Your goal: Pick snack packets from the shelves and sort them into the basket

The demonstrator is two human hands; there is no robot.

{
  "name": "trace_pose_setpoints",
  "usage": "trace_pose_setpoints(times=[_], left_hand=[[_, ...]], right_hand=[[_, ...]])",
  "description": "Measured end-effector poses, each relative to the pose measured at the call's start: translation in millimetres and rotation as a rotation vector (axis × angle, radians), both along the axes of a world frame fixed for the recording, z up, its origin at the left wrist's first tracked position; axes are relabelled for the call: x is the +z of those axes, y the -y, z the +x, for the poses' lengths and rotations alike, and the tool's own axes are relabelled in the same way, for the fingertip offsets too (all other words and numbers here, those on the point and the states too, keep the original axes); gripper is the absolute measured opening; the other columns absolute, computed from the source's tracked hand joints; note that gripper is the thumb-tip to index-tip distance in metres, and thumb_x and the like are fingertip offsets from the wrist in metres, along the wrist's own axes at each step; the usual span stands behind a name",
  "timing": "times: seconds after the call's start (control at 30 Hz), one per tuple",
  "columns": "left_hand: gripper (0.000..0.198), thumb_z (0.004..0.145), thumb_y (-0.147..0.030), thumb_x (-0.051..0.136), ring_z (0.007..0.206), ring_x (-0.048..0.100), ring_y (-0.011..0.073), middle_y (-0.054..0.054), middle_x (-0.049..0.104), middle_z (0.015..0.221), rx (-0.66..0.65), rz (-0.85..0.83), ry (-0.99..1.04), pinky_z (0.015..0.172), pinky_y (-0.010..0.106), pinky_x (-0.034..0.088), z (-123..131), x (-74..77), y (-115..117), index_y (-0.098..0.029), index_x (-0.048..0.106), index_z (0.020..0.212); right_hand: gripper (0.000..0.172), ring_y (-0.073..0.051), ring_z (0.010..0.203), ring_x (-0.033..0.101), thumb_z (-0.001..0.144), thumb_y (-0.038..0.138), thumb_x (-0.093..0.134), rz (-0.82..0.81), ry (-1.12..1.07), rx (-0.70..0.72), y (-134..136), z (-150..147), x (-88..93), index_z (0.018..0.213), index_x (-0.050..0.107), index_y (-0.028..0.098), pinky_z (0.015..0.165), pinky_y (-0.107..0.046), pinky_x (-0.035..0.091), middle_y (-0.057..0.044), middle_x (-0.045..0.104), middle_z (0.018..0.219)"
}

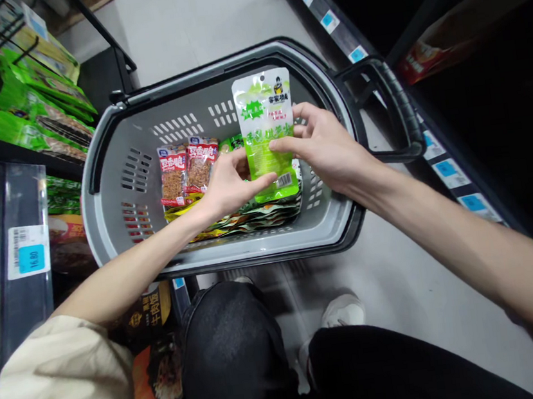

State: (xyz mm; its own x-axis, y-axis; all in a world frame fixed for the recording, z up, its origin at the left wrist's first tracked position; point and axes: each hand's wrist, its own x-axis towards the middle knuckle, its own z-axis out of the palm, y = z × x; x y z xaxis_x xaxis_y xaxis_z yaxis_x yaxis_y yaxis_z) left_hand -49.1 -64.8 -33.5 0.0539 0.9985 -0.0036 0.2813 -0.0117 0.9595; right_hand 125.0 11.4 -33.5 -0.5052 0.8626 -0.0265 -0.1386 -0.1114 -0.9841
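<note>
A green and white snack pouch (263, 112) stands upright over the right half of a grey shopping basket (224, 253). My right hand (322, 144) grips its right edge, thumb across the front and fingers behind. At the lower left of the pouch is my left hand (233, 184), thumb on the front and the other fingers partly hidden behind it. Inside the basket lie two red snack packets (173, 175) to the left of my left hand. A row of stacked packets (268, 215) lines the near side, partly covered by my hands and the pouch.
The basket's black handle (405, 143) juts out at the right. Shelves with green snack bags (38, 124) and a price tag (29, 251) stand on the left. A dark shelf edge with price labels (329, 21) runs along the right. My knee (231, 352) is just below the basket.
</note>
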Motion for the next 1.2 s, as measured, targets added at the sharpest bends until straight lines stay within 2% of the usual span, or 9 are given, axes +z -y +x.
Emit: trace_pose_setpoints(times=[0.23,0.43,0.6,0.87,1.2], left_hand=[[0.052,0.072,-0.047,0.088,0.088,0.076,0.0235,0.01,0.079,0.098,0.003,0.009,-0.004,0.082,0.037,0.064,-0.6,0.0,-0.3,-0.009,0.071,0.102],[0.05,0.073,-0.047,0.087,0.092,0.076,0.0242,0.012,0.079,0.101,-0.025,0.019,0.025,0.085,0.038,0.063,0.5,3.5,-0.1,-0.009,0.07,0.101],[0.049,0.071,-0.046,0.089,0.086,0.074,0.022,0.01,0.078,0.097,-0.021,0.004,0.0,0.079,0.035,0.062,1.2,5.6,1.2,-0.009,0.071,0.098],[0.05,0.071,-0.046,0.089,0.087,0.074,0.0214,0.011,0.078,0.099,-0.027,-0.019,0.03,0.082,0.035,0.062,3.2,7.0,3.0,-0.01,0.07,0.099],[0.054,0.072,-0.049,0.089,0.09,0.074,0.0227,0.012,0.078,0.101,-0.033,-0.019,0.031,0.086,0.039,0.062,2.7,8.3,3.5,-0.009,0.07,0.103]], right_hand=[[0.04,-0.025,0.108,0.072,0.077,0.023,0.085,0.009,-0.003,-0.002,-0.1,-0.5,1.2,0.106,0.058,0.022,0.093,-0.045,0.063,-0.004,0.073,0.113],[0.037,-0.026,0.111,0.072,0.083,0.034,0.083,0.034,0.021,-0.024,0.5,-0.3,2.5,0.106,0.058,0.02,0.095,-0.049,0.063,-0.006,0.073,0.117],[0.041,-0.026,0.111,0.072,0.081,0.041,0.086,0.051,-0.017,-0.018,0.6,0.9,2.2,0.105,0.059,0.021,0.097,-0.049,0.062,-0.005,0.074,0.116],[0.04,-0.025,0.112,0.071,0.081,0.039,0.086,0.039,-0.031,-0.011,1.2,1.6,4.7,0.102,0.058,0.021,0.098,-0.051,0.062,-0.004,0.074,0.115],[0.044,-0.023,0.104,0.074,0.08,0.045,0.087,0.05,-0.027,-0.008,1.2,1.7,3.9,0.102,0.057,0.022,0.097,-0.049,0.063,-0.003,0.075,0.113]])
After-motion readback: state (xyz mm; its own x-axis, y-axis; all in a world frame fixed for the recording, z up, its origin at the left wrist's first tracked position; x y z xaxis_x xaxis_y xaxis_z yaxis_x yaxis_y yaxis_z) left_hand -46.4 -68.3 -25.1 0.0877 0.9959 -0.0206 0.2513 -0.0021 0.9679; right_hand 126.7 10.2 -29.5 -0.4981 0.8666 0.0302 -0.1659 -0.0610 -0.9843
